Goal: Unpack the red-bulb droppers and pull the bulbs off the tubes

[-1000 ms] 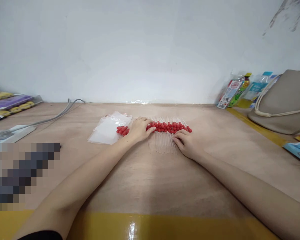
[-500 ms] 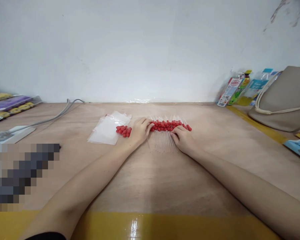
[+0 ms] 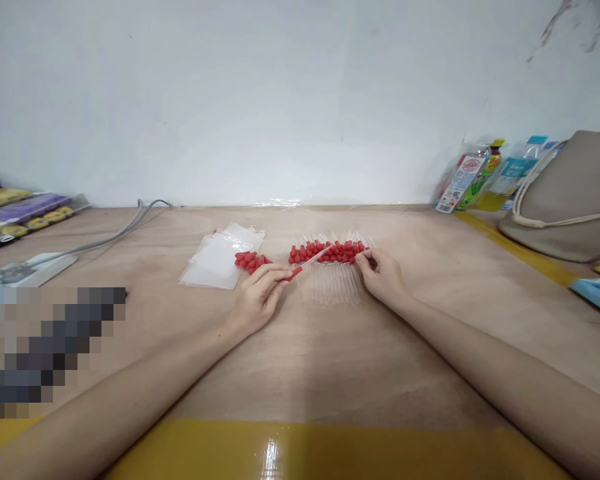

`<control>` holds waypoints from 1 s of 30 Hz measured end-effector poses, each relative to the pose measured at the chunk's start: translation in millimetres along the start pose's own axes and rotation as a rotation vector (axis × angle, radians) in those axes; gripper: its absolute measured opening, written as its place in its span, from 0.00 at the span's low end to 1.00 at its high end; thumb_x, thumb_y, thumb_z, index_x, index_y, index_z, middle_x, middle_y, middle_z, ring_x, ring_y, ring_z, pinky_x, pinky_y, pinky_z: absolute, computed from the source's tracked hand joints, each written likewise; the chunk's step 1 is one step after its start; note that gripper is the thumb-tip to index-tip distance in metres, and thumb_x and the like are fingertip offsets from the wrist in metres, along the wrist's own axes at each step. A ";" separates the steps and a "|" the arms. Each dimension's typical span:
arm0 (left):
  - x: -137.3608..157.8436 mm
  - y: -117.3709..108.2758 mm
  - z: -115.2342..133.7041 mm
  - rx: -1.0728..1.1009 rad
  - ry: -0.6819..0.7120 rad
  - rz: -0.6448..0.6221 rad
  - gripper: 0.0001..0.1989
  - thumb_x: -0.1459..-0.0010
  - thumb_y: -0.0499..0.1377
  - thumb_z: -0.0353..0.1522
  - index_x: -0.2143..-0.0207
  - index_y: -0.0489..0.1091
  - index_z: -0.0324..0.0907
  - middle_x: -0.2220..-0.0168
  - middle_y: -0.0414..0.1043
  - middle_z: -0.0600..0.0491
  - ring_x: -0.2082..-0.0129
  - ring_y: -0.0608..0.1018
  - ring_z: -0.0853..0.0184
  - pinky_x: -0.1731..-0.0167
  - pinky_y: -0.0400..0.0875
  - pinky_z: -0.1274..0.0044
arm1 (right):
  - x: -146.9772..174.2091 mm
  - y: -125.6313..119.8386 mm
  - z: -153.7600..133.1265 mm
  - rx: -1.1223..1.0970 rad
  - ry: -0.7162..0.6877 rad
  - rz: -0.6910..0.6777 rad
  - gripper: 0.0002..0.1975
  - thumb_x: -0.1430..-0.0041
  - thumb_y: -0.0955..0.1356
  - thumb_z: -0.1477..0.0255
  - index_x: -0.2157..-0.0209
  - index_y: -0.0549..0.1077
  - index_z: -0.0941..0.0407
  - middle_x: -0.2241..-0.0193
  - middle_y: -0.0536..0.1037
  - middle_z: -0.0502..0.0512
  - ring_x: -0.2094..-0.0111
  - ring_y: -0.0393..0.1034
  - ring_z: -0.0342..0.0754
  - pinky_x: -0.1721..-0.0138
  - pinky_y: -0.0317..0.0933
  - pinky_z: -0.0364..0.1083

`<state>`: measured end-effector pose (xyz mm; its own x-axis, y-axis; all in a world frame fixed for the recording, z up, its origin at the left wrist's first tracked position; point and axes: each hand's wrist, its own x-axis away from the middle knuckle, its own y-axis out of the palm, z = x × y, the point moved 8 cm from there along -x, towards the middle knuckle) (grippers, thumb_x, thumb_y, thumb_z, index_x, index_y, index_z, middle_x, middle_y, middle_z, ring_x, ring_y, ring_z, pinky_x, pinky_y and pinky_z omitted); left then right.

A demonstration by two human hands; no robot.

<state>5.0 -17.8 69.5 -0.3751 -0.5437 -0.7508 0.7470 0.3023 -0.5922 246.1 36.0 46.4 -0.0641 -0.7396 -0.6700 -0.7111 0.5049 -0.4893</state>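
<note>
The left hand [image 3: 259,293] grips a single dropper [image 3: 295,273] by its red bulb, thumb and fingers closed on it. That dropper lies slantwise: its bulb end is near and to the left, its clear tube runs away to the right, and its tip shows over the row of droppers [image 3: 325,252] on the table [image 3: 280,373]. The row stretches left to right between the two hands, its tubes pointing toward the person on one side and away on the other, so the held dropper sits at an angle to them.

The right hand [image 3: 384,272] is nearer the row's right end, fingers curled with thumb and forefinger close together; whether it pinches anything there, I cannot tell. Beyond the left hand lies a smaller pile of droppers [image 3: 246,260], against some plastic bags [image 3: 213,267].
</note>
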 end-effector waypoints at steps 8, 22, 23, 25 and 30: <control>-5.6 8.6 12.5 0.079 0.088 -0.091 0.12 0.43 0.51 0.25 0.57 0.67 0.44 0.59 0.69 0.48 0.58 0.73 0.67 0.58 0.71 0.73 | 19.4 -3.2 -60.9 0.127 -0.437 -0.083 0.17 0.42 0.62 0.65 0.51 0.66 0.53 0.54 0.71 0.58 0.52 0.62 0.52 0.51 0.53 0.53; -18.8 33.1 18.9 -0.025 0.181 -0.134 0.09 0.45 0.56 0.33 0.60 0.69 0.43 0.58 0.71 0.49 0.57 0.72 0.64 0.55 0.65 0.69 | 34.5 14.1 -83.4 0.196 -0.617 -0.220 0.13 0.40 0.61 0.66 0.67 0.75 0.55 0.81 0.71 0.49 0.72 0.60 0.44 0.58 0.48 0.49; -20.4 35.8 18.9 -0.044 0.191 -0.128 0.07 0.44 0.55 0.33 0.63 0.69 0.43 0.61 0.72 0.50 0.59 0.72 0.65 0.57 0.65 0.69 | 34.8 14.9 -84.0 0.193 -0.617 -0.223 0.13 0.40 0.61 0.66 0.67 0.75 0.55 0.81 0.71 0.49 0.72 0.60 0.44 0.58 0.48 0.49; -23.1 40.5 18.9 -0.073 0.198 -0.129 0.06 0.43 0.54 0.33 0.66 0.69 0.42 0.66 0.74 0.52 0.63 0.72 0.67 0.60 0.65 0.71 | 35.1 16.3 -84.0 0.186 -0.611 -0.228 0.13 0.40 0.61 0.66 0.67 0.74 0.55 0.81 0.71 0.49 0.73 0.60 0.43 0.58 0.47 0.49; -23.7 45.3 23.4 -0.173 0.193 -0.193 0.07 0.41 0.51 0.32 0.66 0.68 0.39 0.65 0.73 0.51 0.61 0.71 0.65 0.59 0.61 0.71 | 36.4 13.9 -85.3 0.146 -0.640 -0.197 0.13 0.40 0.61 0.68 0.73 0.74 0.56 0.84 0.67 0.48 0.75 0.56 0.42 0.60 0.47 0.48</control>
<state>60.6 -9.5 67.3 -0.6103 -0.4506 -0.6515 0.5537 0.3456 -0.7576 174.1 -21.9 62.8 0.5151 -0.4379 -0.7368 -0.5626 0.4759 -0.6761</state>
